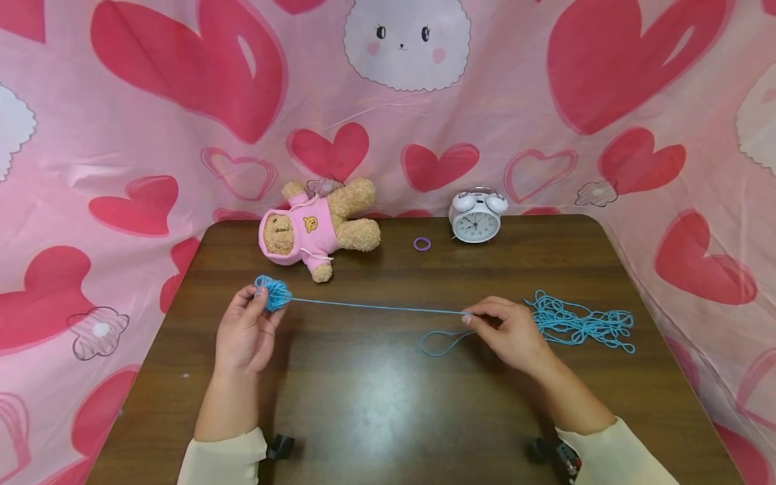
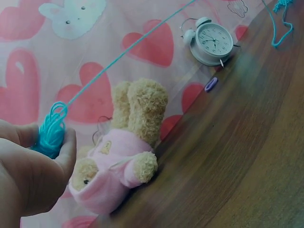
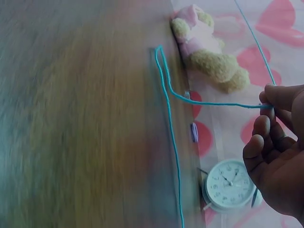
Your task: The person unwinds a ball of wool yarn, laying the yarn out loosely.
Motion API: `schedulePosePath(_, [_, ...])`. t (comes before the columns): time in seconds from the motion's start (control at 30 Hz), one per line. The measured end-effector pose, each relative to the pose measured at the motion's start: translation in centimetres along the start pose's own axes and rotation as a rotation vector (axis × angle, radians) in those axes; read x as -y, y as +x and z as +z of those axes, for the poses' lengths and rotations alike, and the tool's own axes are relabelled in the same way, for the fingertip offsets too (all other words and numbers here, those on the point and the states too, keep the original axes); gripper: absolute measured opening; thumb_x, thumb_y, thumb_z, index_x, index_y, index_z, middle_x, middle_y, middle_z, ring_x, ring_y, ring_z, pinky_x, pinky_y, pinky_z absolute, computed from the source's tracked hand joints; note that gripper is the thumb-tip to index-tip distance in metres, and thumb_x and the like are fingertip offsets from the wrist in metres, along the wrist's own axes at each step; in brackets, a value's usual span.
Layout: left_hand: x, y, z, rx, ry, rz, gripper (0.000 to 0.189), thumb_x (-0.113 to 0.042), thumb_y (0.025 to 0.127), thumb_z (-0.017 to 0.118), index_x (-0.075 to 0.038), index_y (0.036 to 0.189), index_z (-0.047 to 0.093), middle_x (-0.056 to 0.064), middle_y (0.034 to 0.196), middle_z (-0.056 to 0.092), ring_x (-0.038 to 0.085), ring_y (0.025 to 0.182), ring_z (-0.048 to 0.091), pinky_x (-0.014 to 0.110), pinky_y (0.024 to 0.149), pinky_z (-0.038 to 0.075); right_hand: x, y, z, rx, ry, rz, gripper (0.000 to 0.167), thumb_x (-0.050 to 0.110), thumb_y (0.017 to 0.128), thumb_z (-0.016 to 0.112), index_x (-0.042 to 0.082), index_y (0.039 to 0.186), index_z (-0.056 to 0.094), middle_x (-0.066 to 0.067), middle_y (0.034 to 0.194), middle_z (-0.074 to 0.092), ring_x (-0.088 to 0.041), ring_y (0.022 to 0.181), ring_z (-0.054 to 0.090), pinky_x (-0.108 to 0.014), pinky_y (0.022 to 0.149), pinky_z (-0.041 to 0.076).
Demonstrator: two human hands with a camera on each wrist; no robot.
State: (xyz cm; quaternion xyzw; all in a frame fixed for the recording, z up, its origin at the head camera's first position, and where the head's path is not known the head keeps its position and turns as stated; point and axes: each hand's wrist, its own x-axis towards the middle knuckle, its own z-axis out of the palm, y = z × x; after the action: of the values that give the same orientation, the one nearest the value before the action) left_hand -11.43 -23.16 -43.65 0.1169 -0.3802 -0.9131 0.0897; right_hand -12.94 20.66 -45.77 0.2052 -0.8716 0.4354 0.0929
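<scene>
My left hand (image 1: 247, 333) holds a small wound bundle of blue yarn (image 1: 275, 294) between thumb and fingers, raised over the left side of the table. From the bundle a taut strand (image 1: 376, 308) runs right to my right hand (image 1: 509, 333), which pinches it between thumb and index finger. Past that pinch, the strand drops into a slack loop (image 1: 433, 351) by the right hand. A loose tangle of the same yarn (image 1: 582, 325) lies on the table right of the right hand. In the left wrist view, loops stick out of the bundle's top (image 2: 59, 111).
A teddy bear in a pink hoodie (image 1: 315, 225) lies at the back left of the brown table (image 1: 364, 417). A purple hair tie (image 1: 422, 244) and a white twin-bell alarm clock (image 1: 476, 217) are farther right along the back. Behind hangs a pink heart-patterned cloth (image 1: 388, 114).
</scene>
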Motion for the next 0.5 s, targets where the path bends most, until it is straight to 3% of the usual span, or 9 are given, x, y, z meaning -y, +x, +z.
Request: schedulePosePath(0.5, [-0.3,-0.1,-0.6,-0.032,0.032,-0.014,0.005,-0.005,0.104,0.059,-0.009,0.101,0.058,0.006,0.115,0.064,0.020,0.102,0.071,0.030,0.088,0.060,-1.0,-1.0,-4.3,-0.091,-0.053,0.111,0.006,0.012,0.093,0.079,0.014,0.099,0.082,0.007,0.094,0.074,-0.006,0.078,0.059,-0.015,0.065,0.045])
